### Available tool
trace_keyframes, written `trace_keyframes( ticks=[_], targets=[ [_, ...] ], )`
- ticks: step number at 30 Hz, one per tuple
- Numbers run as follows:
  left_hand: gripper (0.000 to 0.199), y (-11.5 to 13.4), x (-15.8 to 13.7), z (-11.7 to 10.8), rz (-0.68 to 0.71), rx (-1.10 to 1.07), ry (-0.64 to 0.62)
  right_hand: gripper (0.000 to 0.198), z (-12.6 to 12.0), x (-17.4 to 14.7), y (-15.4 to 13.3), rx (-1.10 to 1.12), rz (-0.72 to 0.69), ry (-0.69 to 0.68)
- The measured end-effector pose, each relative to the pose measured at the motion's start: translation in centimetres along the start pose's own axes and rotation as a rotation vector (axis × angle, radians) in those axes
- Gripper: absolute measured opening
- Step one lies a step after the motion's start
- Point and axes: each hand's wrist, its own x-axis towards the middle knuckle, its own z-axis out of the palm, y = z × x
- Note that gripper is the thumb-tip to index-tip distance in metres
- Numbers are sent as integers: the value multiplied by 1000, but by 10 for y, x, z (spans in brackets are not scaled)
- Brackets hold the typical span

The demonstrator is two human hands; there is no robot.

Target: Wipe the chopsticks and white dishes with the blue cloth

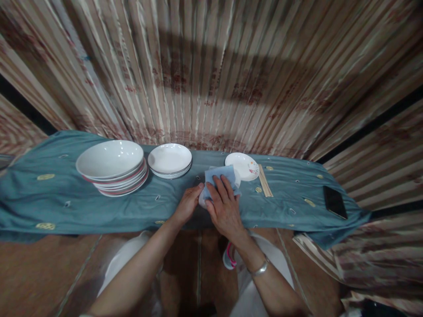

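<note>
In front of me, over the near half of the table, my left hand (189,203) pinches the left edge of a small white dish (202,201). A folded light-blue cloth (211,174) covers most of that dish, so whether it is a plate or a bowl is hard to tell. My right hand (224,207) lies over the cloth, fingers pressing it against the dish. Just beyond, a white plate (243,165) with a small flower print rests on the table, and a pair of wooden chopsticks (265,181) lies to its right.
On the left stands a stack of large white bowls and plates (112,160), some red-rimmed. Beside it is a smaller stack of white plates (170,159). A black phone (335,201) lies near the right end of the green tablecloth (112,215). Curtains (205,66) hang behind.
</note>
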Motion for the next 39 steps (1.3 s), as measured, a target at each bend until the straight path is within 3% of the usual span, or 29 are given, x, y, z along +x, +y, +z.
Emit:
trace_keyframes(
  ticks=[13, 26, 39],
  targets=[
    [31, -4, 1, -4, 27, 91, -46, 46, -6, 14, 25, 167, 131, 128],
    [34, -1, 2, -6, 45, 88, 3, 42, 2, 25, 57, 397, 225, 258],
    [40, 5, 0, -2, 27, 78, 18, 46, 20, 23, 82, 697, 496, 265]
  ],
)
